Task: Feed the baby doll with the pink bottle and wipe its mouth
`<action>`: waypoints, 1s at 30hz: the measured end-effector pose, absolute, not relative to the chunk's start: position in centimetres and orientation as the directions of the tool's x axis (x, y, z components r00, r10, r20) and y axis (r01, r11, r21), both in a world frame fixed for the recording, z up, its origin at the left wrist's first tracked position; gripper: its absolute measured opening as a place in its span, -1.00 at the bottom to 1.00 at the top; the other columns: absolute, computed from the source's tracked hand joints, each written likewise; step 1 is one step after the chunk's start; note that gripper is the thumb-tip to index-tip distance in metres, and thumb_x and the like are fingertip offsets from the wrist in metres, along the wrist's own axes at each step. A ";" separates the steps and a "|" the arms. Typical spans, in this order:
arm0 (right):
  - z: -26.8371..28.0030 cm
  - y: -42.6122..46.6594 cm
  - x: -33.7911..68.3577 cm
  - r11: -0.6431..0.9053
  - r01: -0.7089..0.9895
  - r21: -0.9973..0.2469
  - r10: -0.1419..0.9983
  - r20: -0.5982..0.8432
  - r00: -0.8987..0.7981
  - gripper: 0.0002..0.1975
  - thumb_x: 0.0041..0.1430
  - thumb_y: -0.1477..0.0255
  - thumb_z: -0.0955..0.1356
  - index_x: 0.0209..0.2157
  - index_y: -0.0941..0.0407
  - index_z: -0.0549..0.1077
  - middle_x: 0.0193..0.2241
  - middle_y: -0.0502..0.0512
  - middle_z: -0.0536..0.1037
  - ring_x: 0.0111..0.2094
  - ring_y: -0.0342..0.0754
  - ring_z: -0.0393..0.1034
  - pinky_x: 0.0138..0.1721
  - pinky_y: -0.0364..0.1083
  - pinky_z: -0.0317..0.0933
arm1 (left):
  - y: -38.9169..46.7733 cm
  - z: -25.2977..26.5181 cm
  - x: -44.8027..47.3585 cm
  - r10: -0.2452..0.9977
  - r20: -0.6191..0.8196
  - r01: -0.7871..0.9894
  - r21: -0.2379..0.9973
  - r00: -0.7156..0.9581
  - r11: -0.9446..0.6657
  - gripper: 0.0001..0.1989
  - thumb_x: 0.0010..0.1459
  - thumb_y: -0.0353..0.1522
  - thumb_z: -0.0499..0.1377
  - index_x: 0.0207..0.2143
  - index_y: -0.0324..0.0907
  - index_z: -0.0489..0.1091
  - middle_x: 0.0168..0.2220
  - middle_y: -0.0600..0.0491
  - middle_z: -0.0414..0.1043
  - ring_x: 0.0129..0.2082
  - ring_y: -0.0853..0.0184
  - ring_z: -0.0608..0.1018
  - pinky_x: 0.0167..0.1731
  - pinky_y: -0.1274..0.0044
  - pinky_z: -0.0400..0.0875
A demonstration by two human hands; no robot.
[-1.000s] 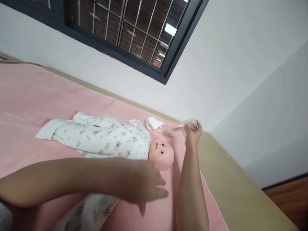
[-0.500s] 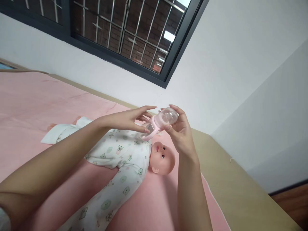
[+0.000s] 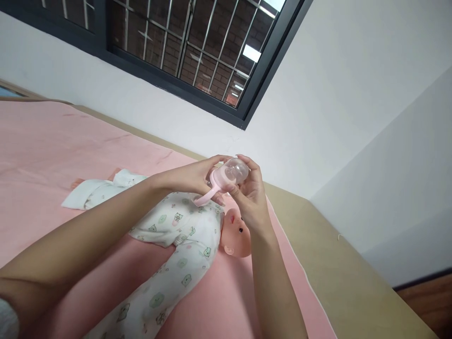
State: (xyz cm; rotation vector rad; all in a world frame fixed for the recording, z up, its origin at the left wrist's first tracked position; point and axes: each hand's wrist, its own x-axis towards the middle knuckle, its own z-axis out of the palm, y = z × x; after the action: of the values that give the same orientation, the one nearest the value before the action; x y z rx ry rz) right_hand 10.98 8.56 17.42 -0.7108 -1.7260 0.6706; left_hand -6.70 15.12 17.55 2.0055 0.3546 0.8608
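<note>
A baby bottle [image 3: 221,177] with a clear domed cap and a pink collar and handle is held tilted in the air, cap end toward the upper right. My left hand [image 3: 197,178] is closed around its body, which is mostly hidden behind the fingers. Thumb and fingers of my right hand [image 3: 251,188] grip the bottle near the cap. Below the hands a baby doll [image 3: 192,221] lies on its back in a white printed outfit. Its head [image 3: 236,235] is partly covered by my right wrist.
A pink sheet [image 3: 212,301] lies under the doll on a tan surface [image 3: 310,235], which runs along the white wall [image 3: 318,94]. Above is a dark-framed window [image 3: 243,110] with metal bars.
My left hand, loosely open beside the bottle before, has closed around its body. The bottle and my right hand have shifted slightly left, and the handle has turned toward the lower left.
</note>
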 end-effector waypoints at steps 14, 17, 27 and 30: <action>17.5 8.4 10.8 0.610 0.211 -0.764 0.785 0.619 -0.029 -0.54 -0.05 0.21 0.53 -0.11 0.00 0.44 -0.06 0.07 0.52 -0.02 -0.01 0.44 0.03 0.05 0.39 | 14.7 17.7 -6.4 0.582 0.360 0.103 0.783 0.729 -0.613 -0.78 -0.16 -0.45 0.25 -0.36 -0.20 0.39 -0.51 0.17 0.26 -0.52 0.44 0.33 -0.55 0.59 0.14; 17.5 8.5 10.9 0.600 0.207 -0.773 0.795 0.606 -0.041 -0.53 -0.06 0.20 0.53 -0.10 0.00 0.45 -0.02 0.08 0.52 0.00 0.00 0.43 0.05 0.06 0.39 | 14.9 17.7 -6.4 0.570 0.349 0.100 0.784 0.744 -0.612 -0.80 -0.17 -0.46 0.23 -0.39 -0.20 0.37 -0.51 0.17 0.24 -0.52 0.45 0.30 -0.55 0.60 0.13; 18.1 8.0 11.1 0.602 0.178 -0.779 0.799 0.590 -0.117 -0.56 0.00 0.22 0.51 -0.09 0.00 0.42 -0.02 0.09 0.51 0.02 0.00 0.43 0.06 0.06 0.38 | 14.8 18.0 -6.9 0.556 0.334 0.110 0.778 0.761 -0.619 -0.79 -0.21 -0.39 0.25 -0.40 -0.15 0.40 -0.48 0.14 0.34 -0.51 0.37 0.38 -0.52 0.53 0.19; 18.0 8.0 10.9 0.617 0.195 -0.762 0.786 0.607 -0.116 -0.56 0.02 0.20 0.50 -0.08 -0.01 0.41 0.01 0.09 0.49 0.04 0.00 0.41 0.07 0.07 0.37 | 14.8 18.1 -7.0 0.557 0.346 0.118 0.764 0.755 -0.634 -0.78 -0.19 -0.39 0.25 -0.38 -0.15 0.41 -0.47 0.13 0.35 -0.50 0.36 0.38 -0.51 0.52 0.19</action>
State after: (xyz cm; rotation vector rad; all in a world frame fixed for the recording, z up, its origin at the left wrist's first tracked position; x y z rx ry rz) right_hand 10.90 8.00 17.98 -0.8248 -1.6458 0.6151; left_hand -7.03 14.78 18.12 2.1873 0.5031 0.7396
